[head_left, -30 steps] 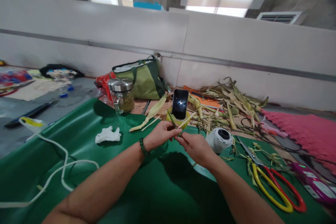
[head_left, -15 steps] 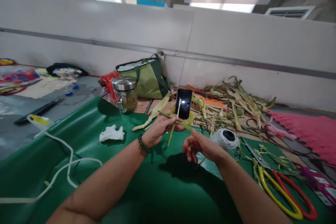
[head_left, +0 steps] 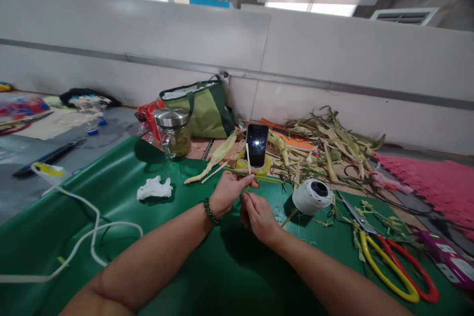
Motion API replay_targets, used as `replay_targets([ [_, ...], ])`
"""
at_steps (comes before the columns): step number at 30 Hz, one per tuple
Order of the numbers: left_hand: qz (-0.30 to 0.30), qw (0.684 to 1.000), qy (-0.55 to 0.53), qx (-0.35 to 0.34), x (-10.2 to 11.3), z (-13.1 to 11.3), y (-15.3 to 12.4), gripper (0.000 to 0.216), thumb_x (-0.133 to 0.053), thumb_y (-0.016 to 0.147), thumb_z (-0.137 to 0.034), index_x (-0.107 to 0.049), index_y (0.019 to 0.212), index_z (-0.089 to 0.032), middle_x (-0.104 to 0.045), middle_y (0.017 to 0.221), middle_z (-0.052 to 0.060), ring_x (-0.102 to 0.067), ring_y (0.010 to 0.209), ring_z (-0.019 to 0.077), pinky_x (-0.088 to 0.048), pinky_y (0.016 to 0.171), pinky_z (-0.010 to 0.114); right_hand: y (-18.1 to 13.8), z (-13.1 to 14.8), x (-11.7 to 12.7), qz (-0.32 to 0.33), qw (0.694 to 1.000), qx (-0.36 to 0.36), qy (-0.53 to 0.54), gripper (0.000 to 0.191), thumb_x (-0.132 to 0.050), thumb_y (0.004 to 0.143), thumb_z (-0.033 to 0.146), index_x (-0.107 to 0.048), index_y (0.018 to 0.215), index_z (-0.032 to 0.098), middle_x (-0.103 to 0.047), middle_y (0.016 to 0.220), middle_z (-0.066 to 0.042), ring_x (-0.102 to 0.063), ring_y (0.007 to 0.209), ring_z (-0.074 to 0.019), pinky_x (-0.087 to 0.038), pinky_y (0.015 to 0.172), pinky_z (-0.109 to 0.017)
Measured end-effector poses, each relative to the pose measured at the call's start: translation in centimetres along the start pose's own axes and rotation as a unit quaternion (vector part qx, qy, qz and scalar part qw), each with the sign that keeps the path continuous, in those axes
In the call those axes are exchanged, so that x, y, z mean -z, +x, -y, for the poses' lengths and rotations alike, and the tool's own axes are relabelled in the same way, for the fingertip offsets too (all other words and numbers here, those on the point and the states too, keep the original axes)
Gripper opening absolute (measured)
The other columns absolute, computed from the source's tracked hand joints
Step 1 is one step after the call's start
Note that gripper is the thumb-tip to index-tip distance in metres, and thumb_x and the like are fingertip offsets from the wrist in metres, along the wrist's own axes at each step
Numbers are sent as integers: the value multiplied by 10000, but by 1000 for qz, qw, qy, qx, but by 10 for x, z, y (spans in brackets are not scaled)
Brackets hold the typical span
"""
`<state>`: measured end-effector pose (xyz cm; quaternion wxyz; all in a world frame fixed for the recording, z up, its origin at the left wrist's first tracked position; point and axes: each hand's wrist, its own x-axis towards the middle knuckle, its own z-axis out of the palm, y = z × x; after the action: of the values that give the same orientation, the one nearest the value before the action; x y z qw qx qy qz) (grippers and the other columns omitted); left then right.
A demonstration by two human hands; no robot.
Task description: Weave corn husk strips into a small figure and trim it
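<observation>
My left hand [head_left: 230, 191], with a dark green bead bracelet on its wrist, is closed in a pinch on crossed plant stems. One green stem [head_left: 269, 178] reaches out to the right; a pale stem [head_left: 248, 157] stands upright above the fingertips. Just below and to the right, my right hand [head_left: 261, 215] is closed, thumb and forefinger gripping the lower end of a stem under the crossing. Its other fingers are partly hidden. Close by on the right stands a white thread spool [head_left: 309, 198].
Green sheeting [head_left: 207, 276] covers the work surface. Scissors [head_left: 392, 261] with yellow and red handles lie right. Behind are a propped phone [head_left: 256, 144], dried husks [head_left: 336, 150], a glass jar [head_left: 174, 140] and a green bag [head_left: 211, 113]. Crumpled tissue [head_left: 154, 188] and a white cord [head_left: 98, 222] lie left.
My right hand has moved left and down from beside the right-hand stem to the lower stem end beneath my left hand. The green stem now lies more nearly level.
</observation>
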<state>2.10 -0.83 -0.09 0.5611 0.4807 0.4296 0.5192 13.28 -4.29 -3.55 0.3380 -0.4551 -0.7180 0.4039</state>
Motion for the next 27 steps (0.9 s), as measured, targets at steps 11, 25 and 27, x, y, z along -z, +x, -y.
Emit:
replay_targets([
  [11,125,989,67,36,12,-8,7,281,-711,700,-395,-673,699,-117,-558,510,-14,-501,498,93,-415,557,231,-1,16,63,-185,866,257,-386,387,-395,973,440,-618,819,164,-665,784,-104,-593,764,-203,-392,681,-294],
  [25,75,976,202,21,19,6,14,365,-648,733,-482,-612,592,-148,-520,431,-12,-470,438,108,-391,508,238,6,14,65,-41,853,130,-503,273,-503,944,329,-668,795,170,-671,650,-81,-608,596,-188,-295,504,-270],
  [27,72,960,270,-16,16,14,11,341,-611,775,-412,-584,553,-155,-547,470,10,-483,467,117,-369,505,235,6,14,68,-100,870,167,-453,239,-545,922,367,-678,928,168,-701,803,-100,-643,761,-213,-404,597,-271],
])
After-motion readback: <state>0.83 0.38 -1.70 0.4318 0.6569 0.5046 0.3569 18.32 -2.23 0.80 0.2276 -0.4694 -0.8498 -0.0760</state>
